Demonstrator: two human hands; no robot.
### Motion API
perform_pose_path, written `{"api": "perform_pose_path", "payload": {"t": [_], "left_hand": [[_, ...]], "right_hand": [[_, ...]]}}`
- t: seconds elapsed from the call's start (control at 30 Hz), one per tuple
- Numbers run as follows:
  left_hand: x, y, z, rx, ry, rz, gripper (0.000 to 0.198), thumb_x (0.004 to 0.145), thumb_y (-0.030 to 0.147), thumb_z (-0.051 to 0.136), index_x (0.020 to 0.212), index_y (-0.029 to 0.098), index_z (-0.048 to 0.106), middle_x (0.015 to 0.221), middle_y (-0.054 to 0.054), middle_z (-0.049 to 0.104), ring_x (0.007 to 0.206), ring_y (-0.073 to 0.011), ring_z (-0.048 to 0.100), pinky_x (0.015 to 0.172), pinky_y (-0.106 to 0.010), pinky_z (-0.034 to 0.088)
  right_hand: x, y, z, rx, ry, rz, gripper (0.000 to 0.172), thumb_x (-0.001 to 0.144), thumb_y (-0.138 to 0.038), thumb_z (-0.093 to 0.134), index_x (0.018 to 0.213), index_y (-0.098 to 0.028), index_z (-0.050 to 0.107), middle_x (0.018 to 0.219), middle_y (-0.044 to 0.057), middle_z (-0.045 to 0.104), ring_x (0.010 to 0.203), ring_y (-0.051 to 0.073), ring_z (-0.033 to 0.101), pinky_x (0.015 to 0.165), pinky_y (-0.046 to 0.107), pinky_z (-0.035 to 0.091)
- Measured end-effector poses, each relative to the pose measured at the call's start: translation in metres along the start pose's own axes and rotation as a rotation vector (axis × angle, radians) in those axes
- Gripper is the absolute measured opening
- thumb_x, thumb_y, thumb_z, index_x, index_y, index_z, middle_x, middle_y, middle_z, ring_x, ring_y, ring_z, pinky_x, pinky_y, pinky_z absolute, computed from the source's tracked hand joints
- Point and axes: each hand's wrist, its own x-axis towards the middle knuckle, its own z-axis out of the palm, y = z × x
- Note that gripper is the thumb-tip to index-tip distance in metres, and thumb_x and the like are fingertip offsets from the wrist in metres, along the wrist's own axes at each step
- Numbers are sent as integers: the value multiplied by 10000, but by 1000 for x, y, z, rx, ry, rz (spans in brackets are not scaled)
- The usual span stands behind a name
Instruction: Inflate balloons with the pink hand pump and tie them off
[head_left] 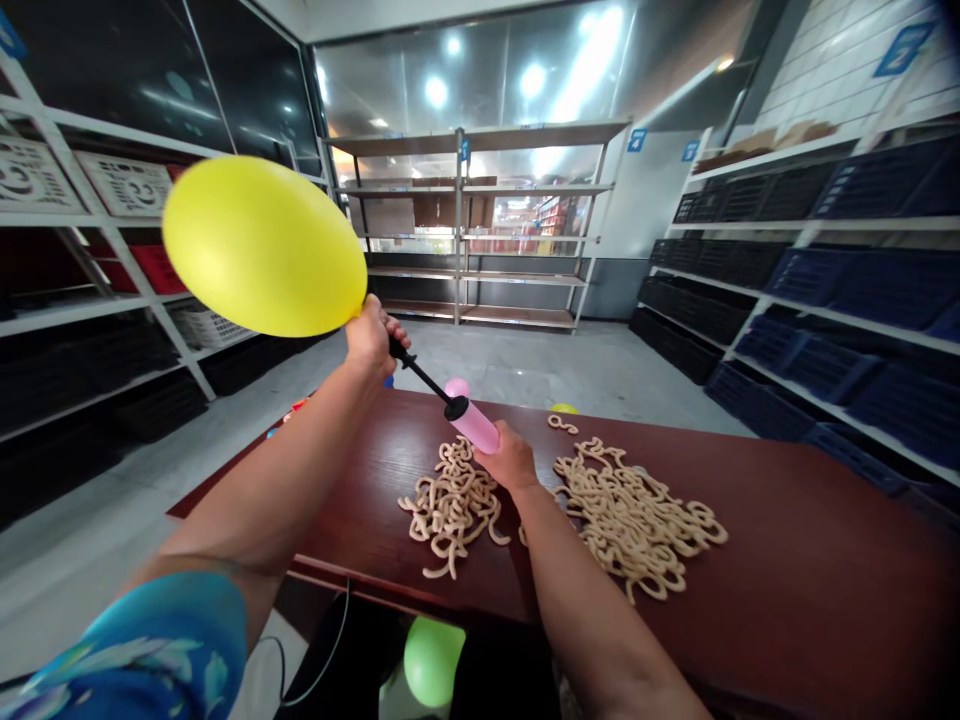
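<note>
A large inflated yellow balloon (262, 245) sits at the upper left. My left hand (371, 338) is closed around its neck and the black end of a hand balloon pump. The pump's black rod is drawn out and runs down to its pink barrel (475, 425). My right hand (510, 457) is wrapped around the lower part of that barrel, above the table. Beneath it lies a pile of beige, curled, rope-like pieces (454, 500). A larger pile of the same pieces (637, 515) spreads to the right of my right forearm.
The dark red table (787, 540) spans the front. A green balloon (435, 660) is below its near edge, between my legs. Pink (457, 387) and yellow balloons (564, 408) show past the far edge. Shelves with dark crates (862, 280) line the right; a metal rack (517, 318) stands ahead.
</note>
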Motion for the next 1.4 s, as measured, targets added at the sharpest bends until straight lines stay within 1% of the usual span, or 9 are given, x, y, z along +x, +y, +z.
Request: {"api": "perform_pose_path", "payload": {"t": [0.2,0.3,0.43,0.7,0.8,0.9,1.23,1.3,1.4], "left_hand": [[-23,-76,1,40,20,-137,375,770,437,497,569,214,271,382,71,266,306,-80,318,318,-207,279],[-33,-96,3,27,28,-160,355,777,401,486,569,214,265,383,73,261,301,-80,311,318,-210,271],[-35,-86,4,-18,33,-131,371,773,390,493,560,216,244,378,75,251,303,-77,312,322,-208,270],[-12,6,3,-74,-1,-10,386,764,385,523,566,214,239,392,73,259,312,-78,323,331,-210,297],[-3,22,4,-73,-8,32,387,762,399,526,571,211,247,397,72,273,317,-72,331,333,-201,297],[1,10,4,-60,5,52,390,762,417,523,571,210,254,395,74,272,315,-69,327,327,-194,283],[-33,-98,15,11,54,-106,390,786,438,486,558,211,265,369,71,260,291,-77,306,307,-198,259],[-36,-104,16,2,53,-129,396,785,439,490,555,213,260,368,71,250,292,-77,301,307,-200,257],[-33,-92,15,-22,37,-130,390,775,418,511,556,214,261,372,72,246,299,-81,310,313,-205,269]], "right_hand": [[-1,2,0,-28,-42,13,369,639,-427,627,923,-215,525,799,36,627,710,200,596,594,280,398],[-1,0,-3,-34,-43,28,381,638,-426,642,935,-216,528,805,33,632,710,195,598,588,270,389],[0,-4,-7,-13,-11,16,369,654,-413,638,947,-215,532,811,33,633,718,188,596,598,266,388],[2,0,-2,23,52,-8,377,646,-397,639,952,-208,526,809,27,626,741,191,592,610,268,390],[3,3,1,25,61,-3,363,644,-373,637,948,-209,522,813,25,624,738,190,590,609,268,390],[3,6,2,-3,51,17,321,652,-355,628,915,-205,522,797,31,621,730,192,586,608,271,387],[-1,5,-3,-53,-29,79,369,658,-406,634,949,-208,522,825,34,623,740,192,586,603,266,375],[-1,3,-3,-54,-25,88,377,657,-407,637,958,-209,526,814,33,618,742,193,583,608,267,376],[1,1,-4,-50,8,77,387,659,-418,630,967,-207,527,798,32,611,752,193,579,616,266,378]]}}
